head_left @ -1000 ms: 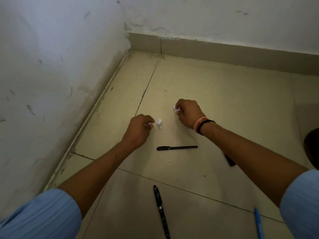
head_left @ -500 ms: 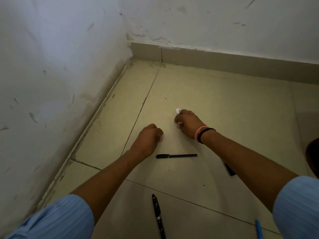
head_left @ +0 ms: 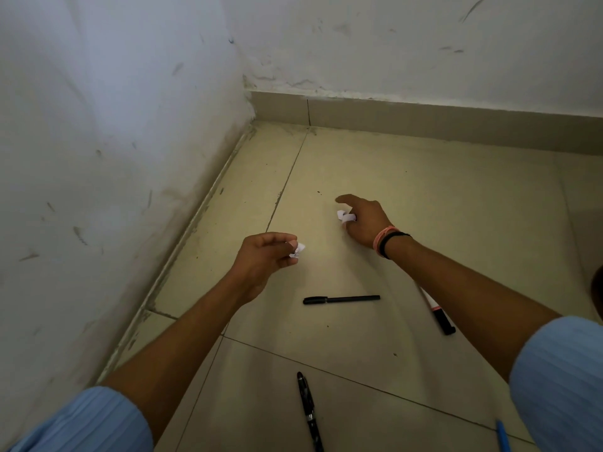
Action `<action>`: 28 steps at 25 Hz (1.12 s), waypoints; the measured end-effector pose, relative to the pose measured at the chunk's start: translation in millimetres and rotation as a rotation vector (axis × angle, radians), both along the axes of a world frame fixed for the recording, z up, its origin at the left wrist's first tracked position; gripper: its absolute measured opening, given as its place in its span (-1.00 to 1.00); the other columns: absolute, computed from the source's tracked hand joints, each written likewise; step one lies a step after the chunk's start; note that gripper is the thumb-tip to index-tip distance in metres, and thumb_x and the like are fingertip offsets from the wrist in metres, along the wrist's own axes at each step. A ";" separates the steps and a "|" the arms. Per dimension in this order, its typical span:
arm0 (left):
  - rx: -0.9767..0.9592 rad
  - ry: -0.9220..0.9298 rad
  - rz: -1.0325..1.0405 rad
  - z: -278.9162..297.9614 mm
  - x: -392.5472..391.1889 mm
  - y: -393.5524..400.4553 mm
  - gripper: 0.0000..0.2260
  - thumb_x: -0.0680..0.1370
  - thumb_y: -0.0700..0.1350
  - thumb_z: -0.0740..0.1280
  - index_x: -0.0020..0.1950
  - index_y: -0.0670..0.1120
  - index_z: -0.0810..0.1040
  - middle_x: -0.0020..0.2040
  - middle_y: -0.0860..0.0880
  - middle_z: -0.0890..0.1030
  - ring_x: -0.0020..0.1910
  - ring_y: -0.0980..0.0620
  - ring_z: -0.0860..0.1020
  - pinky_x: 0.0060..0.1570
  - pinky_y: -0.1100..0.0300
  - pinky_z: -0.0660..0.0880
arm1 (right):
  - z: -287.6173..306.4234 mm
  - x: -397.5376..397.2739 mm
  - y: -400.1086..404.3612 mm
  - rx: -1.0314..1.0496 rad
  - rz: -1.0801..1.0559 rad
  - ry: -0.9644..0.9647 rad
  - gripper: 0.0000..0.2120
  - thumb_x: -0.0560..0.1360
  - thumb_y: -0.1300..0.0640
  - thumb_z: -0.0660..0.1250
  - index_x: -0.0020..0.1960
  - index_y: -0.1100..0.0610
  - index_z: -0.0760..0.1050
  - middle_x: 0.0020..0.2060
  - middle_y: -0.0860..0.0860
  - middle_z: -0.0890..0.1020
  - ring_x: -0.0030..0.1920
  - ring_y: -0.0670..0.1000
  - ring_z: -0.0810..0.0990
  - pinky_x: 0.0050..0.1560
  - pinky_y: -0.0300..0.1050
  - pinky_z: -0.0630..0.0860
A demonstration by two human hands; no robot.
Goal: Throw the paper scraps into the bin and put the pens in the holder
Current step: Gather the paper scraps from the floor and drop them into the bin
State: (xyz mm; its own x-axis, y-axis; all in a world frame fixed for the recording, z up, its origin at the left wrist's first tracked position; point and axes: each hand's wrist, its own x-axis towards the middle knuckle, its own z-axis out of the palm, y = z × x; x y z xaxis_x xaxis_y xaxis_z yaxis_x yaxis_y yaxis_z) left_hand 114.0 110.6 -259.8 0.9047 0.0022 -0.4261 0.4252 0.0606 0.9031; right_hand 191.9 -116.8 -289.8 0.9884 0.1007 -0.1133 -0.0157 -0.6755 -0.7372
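Note:
My left hand (head_left: pixel 264 259) is raised off the tiled floor and pinches a small white paper scrap (head_left: pixel 297 249) at its fingertips. Farther right, my right hand (head_left: pixel 363 220) holds another crumpled white paper scrap (head_left: pixel 345 216), its index finger stretched out. A black pen (head_left: pixel 341 299) lies flat between my forearms. A second black pen (head_left: pixel 309 411) lies nearer to me. A white and black marker (head_left: pixel 439 316) pokes out from under my right forearm. A blue pen (head_left: pixel 502 435) shows at the bottom edge. No bin or holder is in view.
A white scuffed wall (head_left: pixel 98 158) runs along the left and another wall (head_left: pixel 424 44) with a grey skirting closes the far side, making a corner. A dark rounded object (head_left: pixel 597 295) is cut off at the right edge.
Both hands have lifted from the floor with their scraps. The left hand rose and turned so its scrap shows. The right forearm shifted, uncovering more of the marker.

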 end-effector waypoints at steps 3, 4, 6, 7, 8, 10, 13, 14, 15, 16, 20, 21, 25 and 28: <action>-0.054 0.028 0.020 4.3 -1.9 2.0 -0.89 0.56 -0.34 0.39 0.06 -0.26 0.66 -0.18 -0.05 0.75 -0.15 0.02 0.71 -0.10 0.22 0.65 | -12.6 17.0 7.4 -0.219 0.119 0.092 -0.63 0.50 0.34 0.23 0.28 0.25 0.56 0.13 0.13 0.65 0.15 0.14 0.60 0.22 -0.12 0.49; -0.066 0.032 0.020 5.1 -2.3 2.9 -0.89 0.56 -0.34 0.39 0.07 -0.26 0.65 -0.18 -0.05 0.76 -0.15 0.04 0.71 -0.10 0.22 0.65 | -16.3 19.7 9.9 -0.264 0.114 0.100 -0.69 0.50 0.32 0.26 0.21 0.26 0.59 0.15 0.17 0.66 0.16 0.18 0.61 0.20 -0.08 0.52; -0.082 0.035 0.030 7.3 -3.1 4.8 -0.88 0.56 -0.34 0.38 0.07 -0.25 0.65 -0.16 -0.06 0.76 -0.15 0.04 0.72 -0.10 0.23 0.65 | -19.6 19.8 14.4 -0.255 0.031 0.114 -0.78 0.51 0.29 0.27 0.07 0.27 0.64 0.08 0.21 0.68 0.08 0.22 0.64 0.05 -0.10 0.56; -0.091 0.037 0.038 8.3 -3.2 5.6 -0.88 0.56 -0.34 0.38 0.07 -0.26 0.65 -0.14 -0.08 0.75 -0.14 0.03 0.72 -0.10 0.23 0.65 | -20.0 18.9 15.0 -0.236 -0.015 0.118 -0.80 0.50 0.29 0.28 0.01 0.27 0.66 0.03 0.21 0.70 0.02 0.21 0.66 -0.04 -0.14 0.53; -0.103 0.041 0.047 9.5 -3.1 5.8 -0.88 0.56 -0.34 0.38 0.08 -0.26 0.65 -0.12 -0.10 0.75 -0.13 0.02 0.72 -0.10 0.23 0.65 | -17.7 16.1 14.4 -0.199 -0.060 0.131 -0.81 0.49 0.29 0.29 -0.04 0.27 0.68 -0.04 0.18 0.71 -0.03 0.18 0.67 -0.10 -0.17 0.50; -0.138 0.056 0.067 11.0 -3.3 4.7 -0.86 0.57 -0.34 0.38 0.11 -0.28 0.64 -0.07 -0.14 0.74 -0.11 0.01 0.72 -0.11 0.23 0.65 | -11.5 5.5 11.5 0.005 -0.135 0.202 -0.87 0.47 0.29 0.36 -0.08 0.27 0.69 -0.21 0.11 0.69 -0.19 0.09 0.65 -0.17 -0.19 0.49; -0.228 0.082 0.099 13.2 -2.1 -0.1 -0.82 0.57 -0.34 0.37 0.16 -0.32 0.62 0.00 -0.18 0.73 -0.08 -0.01 0.71 -0.08 0.24 0.65 | 7.0 -23.2 11.7 0.570 -0.243 0.381 -0.98 0.47 0.33 0.43 -0.11 0.30 0.64 -0.28 0.08 0.63 -0.31 0.02 0.58 -0.29 -0.20 0.58; -0.260 0.087 0.106 14.9 0.2 -4.0 -0.82 0.57 -0.34 0.37 0.17 -0.32 0.61 0.00 -0.19 0.73 -0.08 -0.02 0.71 -0.06 0.24 0.65 | 13.7 -33.1 10.9 0.715 -0.269 0.429 -0.99 0.48 0.35 0.43 -0.10 0.30 0.62 -0.26 0.08 0.62 -0.30 0.01 0.57 -0.29 -0.24 0.60; -0.290 0.094 0.111 16.7 2.5 -10.5 -0.82 0.57 -0.34 0.38 0.15 -0.33 0.62 -0.01 -0.18 0.74 -0.09 -0.01 0.71 -0.06 0.24 0.65 | 19.7 -42.0 7.7 0.817 -0.291 0.461 -0.99 0.49 0.37 0.41 -0.10 0.31 0.61 -0.25 0.09 0.61 -0.28 0.00 0.56 -0.29 -0.27 0.61; -0.313 0.100 0.116 19.0 5.3 -18.1 -0.84 0.56 -0.34 0.38 0.13 -0.32 0.63 -0.04 -0.17 0.75 -0.10 0.00 0.71 -0.07 0.24 0.65 | 26.1 -48.7 3.8 0.891 -0.306 0.482 -0.97 0.51 0.38 0.39 -0.10 0.31 0.60 -0.24 0.10 0.60 -0.27 0.00 0.57 -0.29 -0.30 0.61; -0.391 0.122 0.051 32.8 5.8 -64.7 -0.90 0.58 -0.35 0.36 0.05 -0.29 0.64 -0.06 -0.17 0.75 -0.11 0.01 0.71 -0.10 0.26 0.65 | 57.1 -70.1 -33.8 1.154 -0.440 0.512 -0.92 0.57 0.36 0.29 -0.06 0.29 0.55 -0.11 0.22 0.65 -0.20 0.05 0.65 -0.26 -0.27 0.63; -0.410 0.129 0.027 36.3 5.5 -80.9 -0.90 0.59 -0.36 0.35 0.05 -0.29 0.64 -0.03 -0.18 0.73 -0.09 0.00 0.71 -0.10 0.26 0.65 | 66.8 -77.2 -48.5 1.215 -0.476 0.499 -0.92 0.58 0.36 0.27 -0.04 0.28 0.54 -0.10 0.23 0.65 -0.20 0.05 0.65 -0.27 -0.26 0.63; -0.507 0.139 -0.070 61.6 -0.1 -152.7 -0.90 0.59 -0.37 0.33 0.04 -0.31 0.63 0.01 -0.20 0.68 -0.06 -0.02 0.67 -0.14 0.28 0.64 | 110.6 -116.5 -107.2 1.388 -0.561 0.407 -0.86 0.60 0.36 0.20 0.04 0.29 0.53 -0.16 0.19 0.62 -0.28 0.03 0.61 -0.27 -0.25 0.62; -0.579 0.124 -0.135 90.9 -6.2 -205.1 -0.92 0.59 -0.38 0.33 0.01 -0.32 0.62 -0.07 -0.19 0.69 -0.14 -0.01 0.67 -0.20 0.29 0.63 | 146.2 -147.9 -145.1 1.415 -0.630 0.330 -0.86 0.59 0.32 0.21 0.01 0.31 0.54 -0.18 0.20 0.62 -0.28 0.04 0.61 -0.26 -0.25 0.60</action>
